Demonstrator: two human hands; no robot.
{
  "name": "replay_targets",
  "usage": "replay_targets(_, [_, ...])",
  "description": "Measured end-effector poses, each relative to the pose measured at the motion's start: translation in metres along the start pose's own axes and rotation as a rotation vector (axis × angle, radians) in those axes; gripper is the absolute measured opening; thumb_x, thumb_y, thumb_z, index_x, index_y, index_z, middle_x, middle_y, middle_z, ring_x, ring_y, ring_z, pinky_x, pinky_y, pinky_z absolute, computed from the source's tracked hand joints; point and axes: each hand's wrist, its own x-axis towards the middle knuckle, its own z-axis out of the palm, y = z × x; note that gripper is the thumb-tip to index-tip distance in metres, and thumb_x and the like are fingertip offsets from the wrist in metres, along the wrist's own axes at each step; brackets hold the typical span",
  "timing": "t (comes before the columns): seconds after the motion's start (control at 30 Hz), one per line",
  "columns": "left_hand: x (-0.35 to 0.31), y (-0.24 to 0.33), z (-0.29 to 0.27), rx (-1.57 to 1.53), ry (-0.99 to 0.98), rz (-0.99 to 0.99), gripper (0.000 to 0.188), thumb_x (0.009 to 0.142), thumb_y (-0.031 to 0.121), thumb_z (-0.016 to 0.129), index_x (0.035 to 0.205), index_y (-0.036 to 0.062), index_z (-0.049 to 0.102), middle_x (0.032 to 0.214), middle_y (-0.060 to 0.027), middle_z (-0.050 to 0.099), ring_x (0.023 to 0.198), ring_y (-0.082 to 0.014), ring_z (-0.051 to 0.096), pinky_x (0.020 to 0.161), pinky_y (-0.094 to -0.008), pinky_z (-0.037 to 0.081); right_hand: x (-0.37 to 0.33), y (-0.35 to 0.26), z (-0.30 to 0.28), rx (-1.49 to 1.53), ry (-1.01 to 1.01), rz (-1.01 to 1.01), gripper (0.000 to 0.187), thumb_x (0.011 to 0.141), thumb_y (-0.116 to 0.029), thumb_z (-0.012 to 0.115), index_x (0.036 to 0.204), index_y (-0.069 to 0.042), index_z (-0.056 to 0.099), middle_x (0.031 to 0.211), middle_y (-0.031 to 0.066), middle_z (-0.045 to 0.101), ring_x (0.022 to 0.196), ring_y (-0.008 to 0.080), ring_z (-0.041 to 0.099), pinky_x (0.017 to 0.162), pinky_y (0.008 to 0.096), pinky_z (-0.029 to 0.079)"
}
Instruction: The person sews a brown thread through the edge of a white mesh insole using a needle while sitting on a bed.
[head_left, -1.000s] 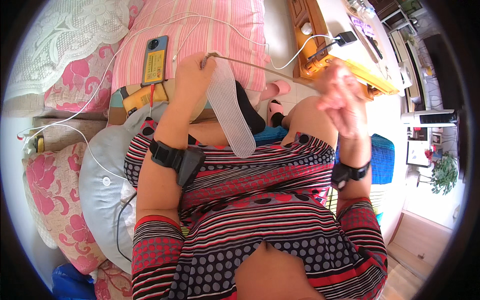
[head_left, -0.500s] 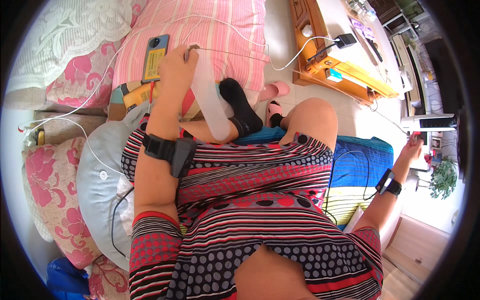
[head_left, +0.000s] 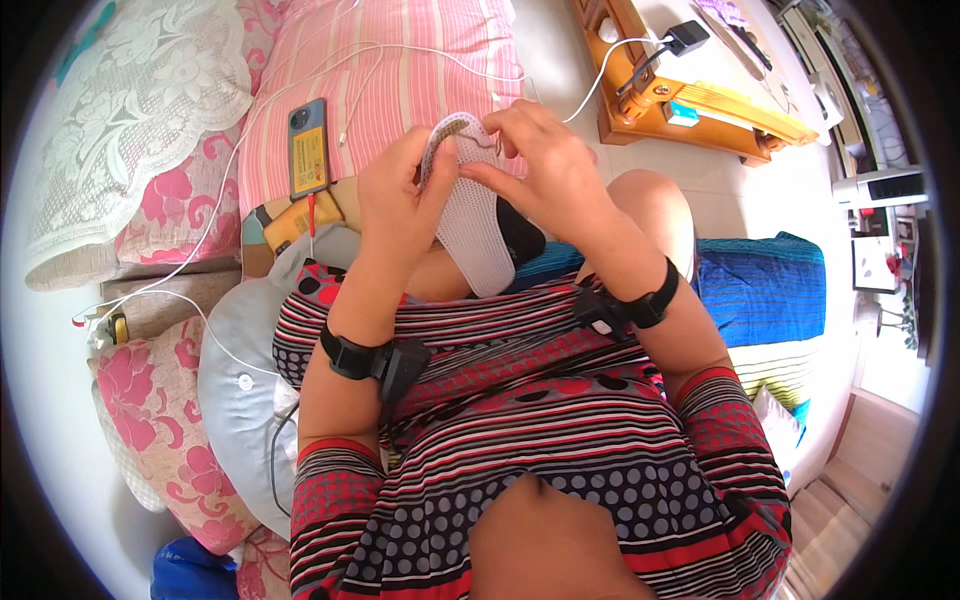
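Note:
A pale, mesh-covered insole (head_left: 472, 232) is held up over my lap, its rounded end uppermost. My left hand (head_left: 398, 185) is closed on its left edge, the thumb pressed on the face near the top. At the opposite edge, my right hand (head_left: 555, 165) has its fingers bent around a brown thread (head_left: 480, 143) that curves across the insole's top. Whether a needle sits between those fingertips is too small to tell. Behind the insole, a black sock (head_left: 522, 235) on my foot is partly hidden.
A phone (head_left: 309, 148) lies on the pink striped bedding (head_left: 420, 75), beside a yellow case (head_left: 300, 222) and a white cable (head_left: 440, 52). To the right stands a wooden table (head_left: 690, 125) bearing a black adapter (head_left: 686, 38). Flowered cushions (head_left: 165, 390) line the left side.
My right hand has come in from far right, where the thread was drawn out taut, to the insole's edge. My left hand has moved slightly right and lower, turning the insole's face up.

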Motion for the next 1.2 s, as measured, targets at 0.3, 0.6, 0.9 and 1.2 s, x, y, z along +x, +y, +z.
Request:
replay_targets(0.3, [0.002, -0.009, 0.003, 0.211, 0.108, 0.336, 0.020, 0.078, 0.004, 0.063, 0.098, 0.0021, 0.063, 0.073, -0.0121, 0.061, 0.061, -0.0266, 0.059, 0.054, -0.0328, 0.046, -0.008, 0.016, -0.006, -0.024, -0.029, -0.035, 0.013, 0.076, -0.008, 0.066, 0.082, 0.000, 0.057, 0.070, 0.0112, 0.055, 0.065, 0.0297, 0.055, 0.058, 0.0370, 0.045])
replay_targets(0.6, [0.001, -0.005, 0.010, 0.234, 0.070, 0.364, 0.041, 0.081, 0.005, 0.064, 0.121, 0.0008, 0.054, 0.076, -0.0094, 0.063, 0.057, -0.0165, 0.056, 0.054, -0.0251, 0.044, -0.007, 0.014, -0.009, 0.120, 0.001, 0.040, 0.018, 0.074, -0.010, 0.071, 0.082, 0.000, 0.058, 0.070, 0.0079, 0.053, 0.060, 0.0204, 0.051, 0.054, 0.0299, 0.042])
replay_targets(0.9, [-0.004, 0.008, 0.010, 0.189, -0.094, 0.217, 0.073, 0.075, 0.007, 0.069, 0.139, 0.0031, 0.033, 0.062, -0.0084, 0.055, 0.052, -0.0233, 0.055, 0.051, -0.0315, 0.043, -0.005, 0.009, -0.017, 0.254, 0.071, 0.062, 0.019, 0.075, -0.010, 0.072, 0.089, -0.002, 0.061, 0.073, 0.0069, 0.051, 0.064, 0.0169, 0.049, 0.058, 0.0262, 0.040])
replay_targets(1.2, [-0.011, 0.005, 0.020, 0.166, -0.152, 0.400, 0.084, 0.073, 0.011, 0.072, 0.142, 0.0013, 0.024, 0.059, -0.0063, 0.053, 0.051, -0.0189, 0.050, 0.050, -0.0286, 0.040, 0.024, 0.010, -0.030, 0.404, -0.088, 0.200, 0.005, 0.079, -0.004, 0.064, 0.084, -0.003, 0.064, 0.062, -0.0008, 0.041, 0.056, 0.0071, 0.037, 0.050, 0.0230, 0.032])
